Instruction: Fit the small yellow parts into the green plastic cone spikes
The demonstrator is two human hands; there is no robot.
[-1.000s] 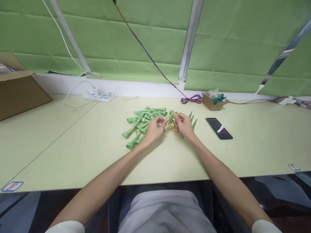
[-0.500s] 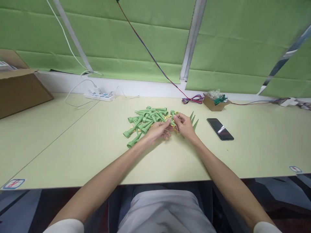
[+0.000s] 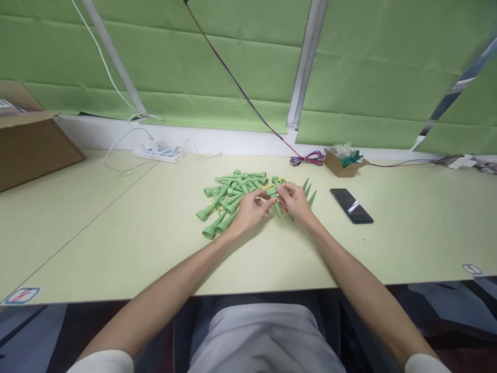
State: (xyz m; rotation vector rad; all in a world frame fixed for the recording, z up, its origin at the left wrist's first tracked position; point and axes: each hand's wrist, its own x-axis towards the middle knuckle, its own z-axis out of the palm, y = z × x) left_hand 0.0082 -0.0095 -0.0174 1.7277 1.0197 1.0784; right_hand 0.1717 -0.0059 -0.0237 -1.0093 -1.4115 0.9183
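Observation:
A green plastic watering spike (image 3: pixel 278 209) is held by my left hand (image 3: pixel 249 210), its thumb and fingers closed near the wide capped end. The tip slants down toward me and to the right. Right beside it, my right hand (image 3: pixel 295 201) is closed in a pinch against the spike's side; whatever sits between those fingertips is hidden. Left of and behind my hands lies a loose pile of similar green spikes (image 3: pixel 219 198). Small yellow plastic pieces (image 3: pixel 266 186) show among them. Several more spikes (image 3: pixel 312 199) stick out past my right hand, pointing away.
A black phone (image 3: pixel 351 206) lies to the right. Behind it stands a small cardboard box (image 3: pixel 344 168) with plastic bags, next to a coiled red-and-blue cable (image 3: pixel 307 158). A white power strip (image 3: pixel 160 154) sits back left, and a large cardboard box (image 3: pixel 37 150) at far left.
The held spike has turned, so its tip now points down toward me. My left hand has shifted its grip, with its fingers curled closer round the capped end. My right hand stays nearly in place.

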